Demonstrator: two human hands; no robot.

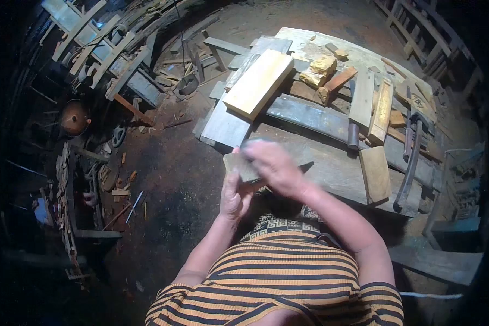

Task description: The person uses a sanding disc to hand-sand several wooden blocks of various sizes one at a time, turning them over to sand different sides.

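My left hand [235, 200] grips a flat, grey-tan slab [241, 167] from its near side, thumb lying along the edge. Across the slab's upper face lies my right hand [275, 167], its fingers smeared by motion. Something dark and rounded [254, 143] shows at those fingertips; I cannot tell what it is. A dark pointed end [308, 166] sticks out past my right wrist. Both hands are over my lap, at the near edge of the wooden workbench [331, 165].
On the bench are a thick pale wood block [259, 82], a dark-handled chisel [353, 136], a hammer [415, 133], a curved dark bar [409, 168] and a small tan block [375, 173]. Wood scraps and a round metal pan [75, 117] lie on the floor to the left.
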